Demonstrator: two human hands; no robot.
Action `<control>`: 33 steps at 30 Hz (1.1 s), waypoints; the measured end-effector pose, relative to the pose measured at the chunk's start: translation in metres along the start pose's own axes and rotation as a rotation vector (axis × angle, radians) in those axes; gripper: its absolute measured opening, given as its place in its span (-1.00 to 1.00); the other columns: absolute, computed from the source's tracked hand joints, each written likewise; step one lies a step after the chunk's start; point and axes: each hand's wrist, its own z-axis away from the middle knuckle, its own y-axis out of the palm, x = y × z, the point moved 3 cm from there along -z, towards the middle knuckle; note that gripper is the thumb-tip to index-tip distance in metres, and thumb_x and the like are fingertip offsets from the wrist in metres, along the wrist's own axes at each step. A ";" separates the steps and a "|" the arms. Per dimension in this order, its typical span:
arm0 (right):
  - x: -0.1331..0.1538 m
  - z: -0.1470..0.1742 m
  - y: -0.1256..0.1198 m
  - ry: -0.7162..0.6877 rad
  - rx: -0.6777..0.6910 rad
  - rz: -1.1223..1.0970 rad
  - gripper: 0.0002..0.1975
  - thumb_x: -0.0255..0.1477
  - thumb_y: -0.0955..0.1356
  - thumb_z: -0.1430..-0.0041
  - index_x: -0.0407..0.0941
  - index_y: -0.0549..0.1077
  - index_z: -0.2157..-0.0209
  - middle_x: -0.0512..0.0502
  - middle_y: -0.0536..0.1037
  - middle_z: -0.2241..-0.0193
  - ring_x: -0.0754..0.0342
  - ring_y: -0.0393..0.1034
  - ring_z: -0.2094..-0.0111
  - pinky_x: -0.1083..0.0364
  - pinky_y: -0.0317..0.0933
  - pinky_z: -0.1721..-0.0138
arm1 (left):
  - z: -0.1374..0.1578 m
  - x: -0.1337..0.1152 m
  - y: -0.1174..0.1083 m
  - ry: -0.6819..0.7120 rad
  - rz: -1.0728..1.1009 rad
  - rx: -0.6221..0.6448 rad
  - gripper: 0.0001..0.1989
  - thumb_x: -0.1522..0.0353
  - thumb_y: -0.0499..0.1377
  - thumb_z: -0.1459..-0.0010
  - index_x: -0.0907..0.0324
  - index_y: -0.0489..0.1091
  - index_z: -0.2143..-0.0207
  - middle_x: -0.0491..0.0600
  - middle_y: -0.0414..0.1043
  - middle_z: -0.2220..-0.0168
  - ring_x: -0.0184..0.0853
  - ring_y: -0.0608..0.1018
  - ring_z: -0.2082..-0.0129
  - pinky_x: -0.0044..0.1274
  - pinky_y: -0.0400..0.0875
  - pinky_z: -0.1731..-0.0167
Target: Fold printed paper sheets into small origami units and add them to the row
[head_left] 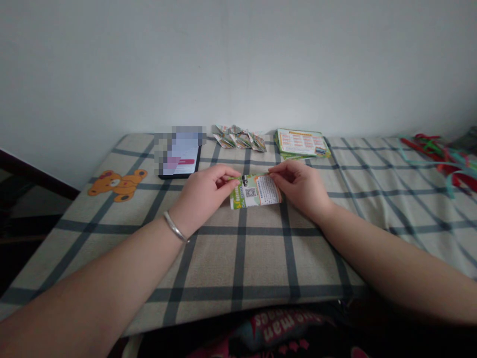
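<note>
your left hand [204, 193] and right hand [303, 188] each pinch a far corner of the printed paper [257, 196]; its body sits between both grips, right of the phone [186, 155], nearer you.

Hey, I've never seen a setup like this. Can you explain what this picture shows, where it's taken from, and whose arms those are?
Sure. There's no machine here, just a person's two bare hands. The only picture comes from a camera worn on that person's head, looking forward and down, so the arms reach in from below. The left hand and right hand pinch opposite ends of a small printed paper. Beneath is a checked tablecloth. Towards the wall lie a phone, partly pixelated, some folded papers and a stack of printed cards. A flat orange bear is at left; colourful strips lie at far right.
</note>
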 end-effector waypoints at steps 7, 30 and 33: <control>0.004 -0.003 0.001 -0.019 0.173 0.258 -0.90 -0.47 0.36 -0.16 -0.11 0.54 0.30 -0.03 0.60 0.42 0.11 0.44 0.43 0.13 0.22 0.43 | -0.006 0.010 0.003 0.042 -0.178 0.078 -0.86 0.32 0.18 -0.15 0.13 0.52 0.28 -0.07 0.56 0.36 -0.32 0.54 0.38 -0.50 0.39 0.36; 0.003 -0.007 0.005 -0.111 0.222 0.460 -0.93 -0.48 0.38 -0.14 -0.10 0.53 0.32 -0.10 0.56 0.33 -0.02 0.41 0.24 0.01 0.24 0.16 | -0.006 0.002 0.006 0.218 -0.533 0.108 -0.84 0.34 0.15 -0.20 0.15 0.51 0.23 0.00 0.50 0.24 -0.19 0.44 0.17 -0.34 0.33 0.11; 0.003 -0.008 0.005 -0.145 0.214 0.442 -0.89 -0.50 0.38 -0.13 -0.11 0.54 0.29 -0.11 0.56 0.29 -0.02 0.40 0.22 0.00 0.24 0.13 | -0.006 0.001 0.006 0.241 -0.539 0.082 -0.84 0.37 0.16 -0.18 0.15 0.50 0.20 0.02 0.46 0.19 -0.19 0.44 0.14 -0.35 0.33 0.08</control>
